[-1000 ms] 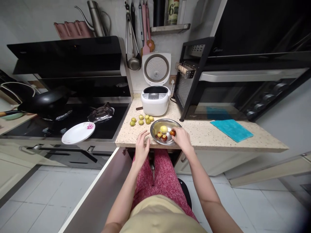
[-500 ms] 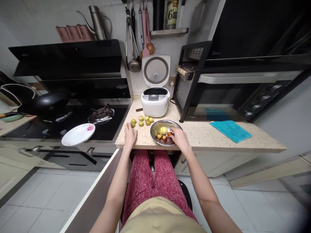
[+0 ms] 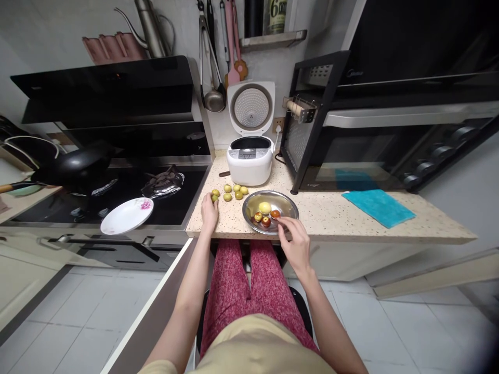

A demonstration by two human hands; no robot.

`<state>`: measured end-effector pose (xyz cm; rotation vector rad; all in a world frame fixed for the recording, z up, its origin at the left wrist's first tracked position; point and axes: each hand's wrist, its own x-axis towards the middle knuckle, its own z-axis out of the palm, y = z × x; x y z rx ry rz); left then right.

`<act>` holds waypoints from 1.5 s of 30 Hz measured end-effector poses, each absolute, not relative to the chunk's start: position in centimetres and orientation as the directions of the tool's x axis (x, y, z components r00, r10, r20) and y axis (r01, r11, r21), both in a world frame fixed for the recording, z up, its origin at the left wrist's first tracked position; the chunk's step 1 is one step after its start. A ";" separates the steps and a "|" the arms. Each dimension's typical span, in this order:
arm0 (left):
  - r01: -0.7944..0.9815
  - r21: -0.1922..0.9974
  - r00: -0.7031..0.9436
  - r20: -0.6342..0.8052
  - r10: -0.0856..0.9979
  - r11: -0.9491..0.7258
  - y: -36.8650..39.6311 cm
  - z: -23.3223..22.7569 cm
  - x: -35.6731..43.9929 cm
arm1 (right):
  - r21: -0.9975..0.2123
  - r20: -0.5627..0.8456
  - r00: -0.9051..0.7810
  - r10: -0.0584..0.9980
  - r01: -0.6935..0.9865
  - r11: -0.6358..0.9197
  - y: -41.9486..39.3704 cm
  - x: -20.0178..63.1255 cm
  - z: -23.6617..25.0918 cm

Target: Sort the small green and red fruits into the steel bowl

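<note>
At the left, my left hand (image 3: 210, 212) rests low on the counter with its thumb and fingers drawn in around a green jujube (image 3: 214, 198). Several more green jujubes (image 3: 238, 195) lie loose to its right. A shiny metal bowl (image 3: 290, 206) holds one large pale yellow fruit (image 3: 264, 208), two reddish-brown jujubes (image 3: 275, 214) and a mottled one (image 3: 258, 217). Over the bowl's near right rim is my right hand (image 3: 296, 243), holding nothing, with its thumb apart from its bent fingers.
An open white rice cooker (image 3: 250, 166) stands behind the fruit. A flowered white plate (image 3: 123, 217) sits at the front of the black stove (image 3: 187, 192). To the right are an oven (image 3: 370, 156) and a blue cloth (image 3: 380, 206). A dark wok (image 3: 76, 166) is far left.
My right hand has drawn back from the brown jujube in the bowl, towards the counter edge, and opened. My left thumb has closed in towards the fingers by the green jujube.
</note>
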<state>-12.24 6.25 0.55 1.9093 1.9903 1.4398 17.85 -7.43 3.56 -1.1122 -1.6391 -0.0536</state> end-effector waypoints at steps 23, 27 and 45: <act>0.526 0.602 0.202 0.598 0.776 -0.601 -0.8 6.5 -3.0 | -0.469 0.839 0.123 0.530 0.656 0.592 -8.7 17.8 2.5; 0.701 0.481 0.296 0.475 0.829 -0.526 0.4 7.4 -2.1 | -0.469 0.839 0.122 0.531 0.658 0.590 -8.9 18.0 2.5; 0.721 0.406 0.418 0.392 0.819 -0.562 3.4 6.3 -1.1 | -0.410 0.852 0.005 0.524 0.629 0.661 -7.5 18.4 -0.3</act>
